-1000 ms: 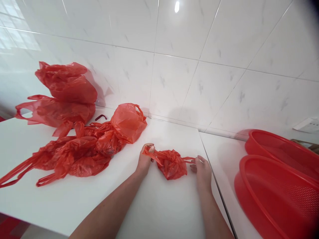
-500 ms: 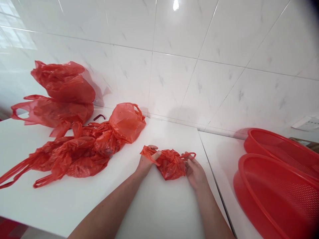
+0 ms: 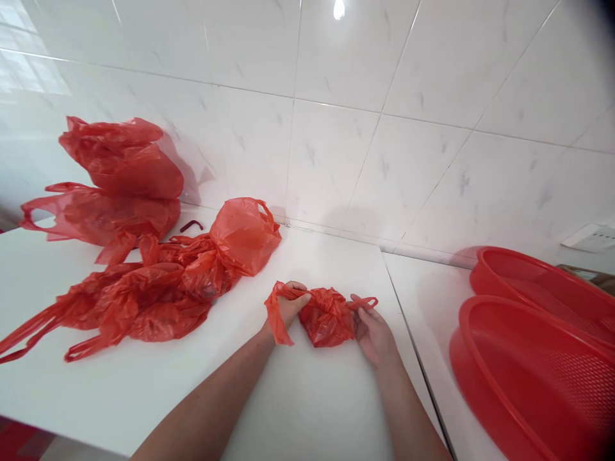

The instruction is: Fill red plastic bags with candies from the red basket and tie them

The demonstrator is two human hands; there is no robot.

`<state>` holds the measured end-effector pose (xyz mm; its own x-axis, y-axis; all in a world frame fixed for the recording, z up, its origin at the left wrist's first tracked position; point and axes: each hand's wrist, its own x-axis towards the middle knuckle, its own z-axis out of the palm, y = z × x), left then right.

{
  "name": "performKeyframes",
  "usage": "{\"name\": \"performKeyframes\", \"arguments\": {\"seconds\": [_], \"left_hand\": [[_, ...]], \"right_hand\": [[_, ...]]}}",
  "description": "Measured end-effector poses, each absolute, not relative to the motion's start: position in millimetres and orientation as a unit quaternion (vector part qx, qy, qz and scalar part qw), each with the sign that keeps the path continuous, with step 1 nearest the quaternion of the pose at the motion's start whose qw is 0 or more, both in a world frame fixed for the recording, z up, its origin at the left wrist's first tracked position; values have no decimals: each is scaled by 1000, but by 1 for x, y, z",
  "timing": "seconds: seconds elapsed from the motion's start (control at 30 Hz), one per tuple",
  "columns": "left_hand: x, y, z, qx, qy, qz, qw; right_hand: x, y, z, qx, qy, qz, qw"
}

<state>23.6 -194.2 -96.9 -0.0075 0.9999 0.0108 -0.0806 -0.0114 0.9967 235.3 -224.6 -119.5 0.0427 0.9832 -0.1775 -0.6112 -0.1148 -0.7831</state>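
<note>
A small red plastic bag, knotted at its top, rests on the white table between my hands. My left hand is closed on its left handle, whose loose loop drapes over the fingers and hangs toward me. On the other side, my right hand pinches the shorter right handle between thumb and fingers, with a bit of loop sticking out past them. What lies inside the bag cannot be made out.
Several crumpled red plastic bags are heaped at the left, with more stacked against the tiled wall. A dark red bent strip lies behind them. Red perforated baskets stand at the right, beyond a seam in the tabletop.
My left hand has shifted its grip along the left handle, and the handle's free loop now hangs lower and further left. The bag and my right hand have moved slightly left.
</note>
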Motion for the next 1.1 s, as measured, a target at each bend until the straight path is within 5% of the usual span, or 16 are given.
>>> {"name": "performKeyframes", "arguments": {"seconds": [1.1], "left_hand": [[23, -191, -104, 486, 460, 525, 526]], "right_hand": [[236, -224, -117, -368, -245, 647, 622]]}}
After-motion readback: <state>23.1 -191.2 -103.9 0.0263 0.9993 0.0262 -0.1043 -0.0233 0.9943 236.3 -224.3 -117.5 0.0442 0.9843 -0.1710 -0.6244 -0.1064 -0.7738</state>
